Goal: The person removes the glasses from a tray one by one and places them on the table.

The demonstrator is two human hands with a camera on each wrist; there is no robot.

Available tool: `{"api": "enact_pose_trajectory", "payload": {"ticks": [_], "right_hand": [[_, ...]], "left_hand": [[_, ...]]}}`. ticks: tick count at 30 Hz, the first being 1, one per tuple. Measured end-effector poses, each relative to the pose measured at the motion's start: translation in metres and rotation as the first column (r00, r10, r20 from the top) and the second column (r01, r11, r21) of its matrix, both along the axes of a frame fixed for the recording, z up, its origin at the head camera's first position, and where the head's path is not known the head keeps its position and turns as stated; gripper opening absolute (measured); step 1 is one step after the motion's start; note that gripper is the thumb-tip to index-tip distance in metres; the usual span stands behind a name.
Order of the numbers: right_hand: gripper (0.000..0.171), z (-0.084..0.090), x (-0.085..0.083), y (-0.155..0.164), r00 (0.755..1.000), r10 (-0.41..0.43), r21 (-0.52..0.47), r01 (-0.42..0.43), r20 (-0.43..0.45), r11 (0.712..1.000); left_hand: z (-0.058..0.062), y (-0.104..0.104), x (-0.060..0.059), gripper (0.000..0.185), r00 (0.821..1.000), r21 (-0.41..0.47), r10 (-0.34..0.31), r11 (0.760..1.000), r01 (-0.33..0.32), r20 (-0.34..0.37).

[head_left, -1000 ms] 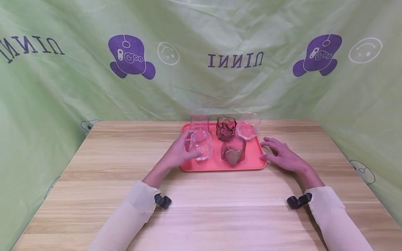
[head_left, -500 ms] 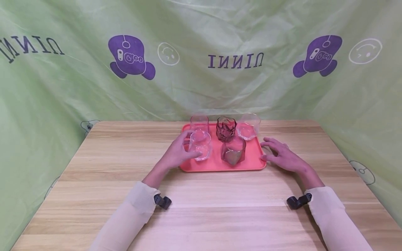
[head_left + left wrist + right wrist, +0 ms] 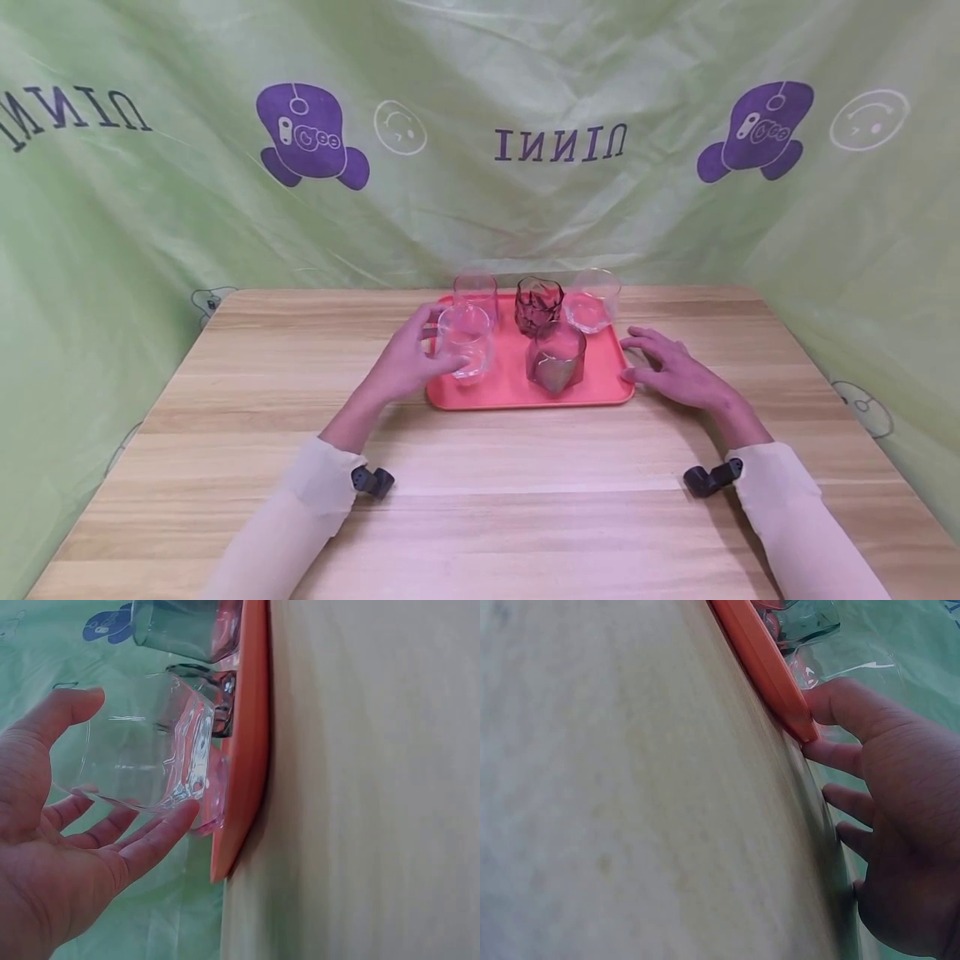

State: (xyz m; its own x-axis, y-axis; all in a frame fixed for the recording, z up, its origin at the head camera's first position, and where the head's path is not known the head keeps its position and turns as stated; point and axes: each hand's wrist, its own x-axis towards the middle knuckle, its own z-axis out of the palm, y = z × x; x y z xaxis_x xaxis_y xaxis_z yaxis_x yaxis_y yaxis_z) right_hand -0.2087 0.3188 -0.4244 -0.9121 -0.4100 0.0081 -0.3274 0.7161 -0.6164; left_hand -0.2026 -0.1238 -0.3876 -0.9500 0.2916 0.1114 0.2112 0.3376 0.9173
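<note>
A pale green fabric backdrop (image 3: pixel 450 50) fills the upper part of the head view, with a purple cartoon figure (image 3: pixel 309 137) at the upper left, above a light wood-grained worktop (image 3: pixel 240 392). At the lower left, a cream sleeve (image 3: pixel 277 521) with a small black wrist camera (image 3: pixel 372 481) leads up to the left hand (image 3: pixel 399 362), left of centre. Its fingers are curved part-way, spaced apart, holding a clear round glass tumbler with a thick faceted base (image 3: pixel 465 340): thumb on one side, the other fingers on the opposite side. This tumbler is over the front left of a coral-red rectangular plastic tray (image 3: pixel 506 373), in the middle of the frame; whether its base touches the tray I cannot tell. Behind it, at the tray's back left, stands a pink-tinted straight-sided glass (image 3: pixel 476 289). Further right come a dark purple faceted glass (image 3: pixel 538 308) at the back, a smoky grey angular glass (image 3: pixel 556 360) in front of it, and a second clear glass with a faceted base (image 3: pixel 593 302) at the back right. Right of centre, the right hand (image 3: pixel 672 369) has loosely spread fingers, thumb and forefinger touching the tray's right edge, grasping none of the glasses. Another cream sleeve (image 3: pixel 802 517) reaches the lower right.
</note>
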Motion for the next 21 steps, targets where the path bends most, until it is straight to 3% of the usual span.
{"api": "enact_pose_trajectory", "payload": {"ticks": [9, 21], "right_hand": [[0.053, 0.0, -0.002, 0.001, 1.0, 0.007, -0.009, -0.007, -0.005, 1.0], [0.054, 0.0, 0.0, 0.002, 1.0, 0.0, -0.003, 0.0, 0.001, 1.0]], "left_hand": [[0.007, -0.028, 0.0, 0.081, 0.999, -0.029, 0.035, 0.999, -0.035, -0.015], [0.006, -0.056, 0.003, 0.078, 0.995, -0.049, 0.099, 0.994, -0.1, -0.01]]}}
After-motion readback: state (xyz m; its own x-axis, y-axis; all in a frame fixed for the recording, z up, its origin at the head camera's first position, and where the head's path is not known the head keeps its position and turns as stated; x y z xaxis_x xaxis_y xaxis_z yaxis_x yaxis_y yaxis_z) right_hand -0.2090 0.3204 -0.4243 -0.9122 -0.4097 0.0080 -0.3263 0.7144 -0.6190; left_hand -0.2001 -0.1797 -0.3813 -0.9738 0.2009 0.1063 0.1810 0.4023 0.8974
